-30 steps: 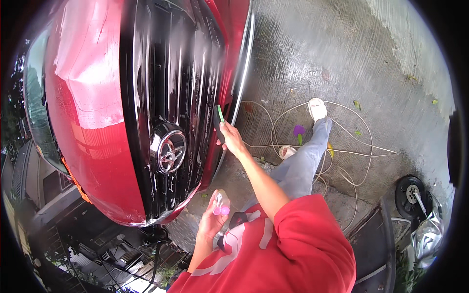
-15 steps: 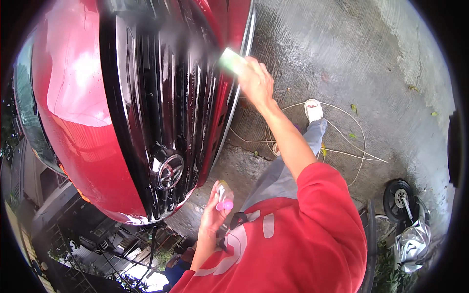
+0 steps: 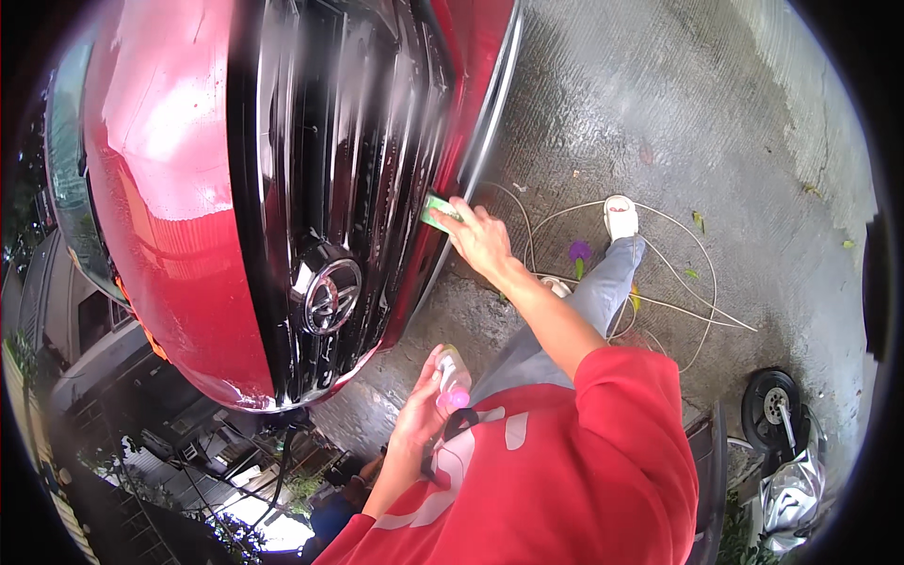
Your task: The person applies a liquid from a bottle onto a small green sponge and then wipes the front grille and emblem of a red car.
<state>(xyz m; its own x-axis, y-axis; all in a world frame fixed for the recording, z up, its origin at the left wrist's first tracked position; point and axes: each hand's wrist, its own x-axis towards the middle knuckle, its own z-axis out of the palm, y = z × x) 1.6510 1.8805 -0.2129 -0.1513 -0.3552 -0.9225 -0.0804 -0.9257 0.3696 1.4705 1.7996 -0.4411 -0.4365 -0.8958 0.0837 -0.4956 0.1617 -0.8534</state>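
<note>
Car [image 3: 179, 217] left of hose [image 3: 713, 282]; bottle [image 3: 452, 372] in left hand [image 3: 417, 416], sponge [image 3: 436, 213] in right hand [image 3: 484, 243].

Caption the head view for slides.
Right hand holds a green pad at the front of a red car; left hand holds a pink-and-clear bottle.

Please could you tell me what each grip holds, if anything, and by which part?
The left grip holds a clear pink-ended bottle by its body; the right grip holds a green pad by its right end.
</note>
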